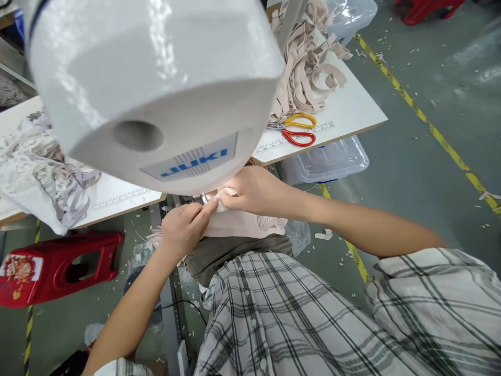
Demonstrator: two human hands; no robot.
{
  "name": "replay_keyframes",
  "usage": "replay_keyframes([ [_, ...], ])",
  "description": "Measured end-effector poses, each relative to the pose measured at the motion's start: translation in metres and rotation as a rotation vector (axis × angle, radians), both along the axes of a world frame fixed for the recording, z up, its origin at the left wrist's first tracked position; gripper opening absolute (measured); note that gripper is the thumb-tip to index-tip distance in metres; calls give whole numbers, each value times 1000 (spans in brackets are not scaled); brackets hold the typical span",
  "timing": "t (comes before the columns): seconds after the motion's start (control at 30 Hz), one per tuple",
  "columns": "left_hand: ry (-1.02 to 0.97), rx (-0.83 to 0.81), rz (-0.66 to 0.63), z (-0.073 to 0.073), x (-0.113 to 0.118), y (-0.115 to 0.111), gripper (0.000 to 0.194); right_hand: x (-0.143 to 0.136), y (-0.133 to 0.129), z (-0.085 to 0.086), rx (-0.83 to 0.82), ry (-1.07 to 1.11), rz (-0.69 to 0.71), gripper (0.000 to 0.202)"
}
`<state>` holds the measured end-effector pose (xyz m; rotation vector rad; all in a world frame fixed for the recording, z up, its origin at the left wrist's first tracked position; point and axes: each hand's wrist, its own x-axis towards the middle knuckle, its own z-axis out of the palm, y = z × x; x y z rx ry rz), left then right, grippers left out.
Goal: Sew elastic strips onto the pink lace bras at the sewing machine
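Nearest us, above our left hand (pixel 186 227) and right hand (pixel 254 192), looms a white JUKI machine (pixel 156 99); both hands pinch pale pink fabric (pixel 237 224) between them, the rest spread toward us. Scissors (pixel 299 137) lie beyond our right hand.

Ngl, from here the big white JUKI head (pixel 172 104) runs off the top and blocks the tips of the scissors (pixel 284 127), the left hand (pixel 183 227) and right hand (pixel 262 193) cover part of the pale cloth (pixel 235 224), and numbers on the ruler strip (pixel 123 198) are too tiny to read.
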<state>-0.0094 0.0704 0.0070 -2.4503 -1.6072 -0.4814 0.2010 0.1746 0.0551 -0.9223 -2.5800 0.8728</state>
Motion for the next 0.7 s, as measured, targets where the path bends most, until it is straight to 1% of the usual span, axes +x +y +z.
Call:
replay_keyframes([
  [0.07, 35, -12, 23, 5, 5, -1, 35, 3, -4, -6, 28, 10, -16, 22],
  [0.1, 52, -31, 45, 7, 8, -2, 36, 5, -8, -11, 75, 42, -28, 19],
  [0.13, 70, -60, 73, 10, 12, -4, 36, 8, -12, -18, 141, 86, -42, 18],
  [0.23, 104, -139, 130, 16, 20, -8, 36, 14, -29, -39, 348, 215, -119, 25],
  [0.3, 103, -156, 122, 18, 18, -7, 37, 16, -36, -49, 410, 255, -196, 25],
  [0.37, 103, -161, 45, 17, 8, -2, 39, 15, -40, -55, 409, 263, -242, 25],
  [0.43, 137, -164, -71, 14, -4, 6, 45, 14, -41, -57, 354, 267, -238, 26],
  [0.5, 181, -153, -144, 13, -13, 13, 50, 12, -43, -60, 238, 296, -222, 27],
  [0.57, 189, -135, -144, 14, -13, 16, 47, 12, -47, -65, 60, 398, -245, 28],
  [0.63, 173, -108, -111, 17, -5, 14, 41, 12, -52, -71, -112, 523, -294, 37],
  [0.7, 182, -87, -73, 21, 7, 8, 38, 12, -53, -73, -179, 575, -327, 41],
])
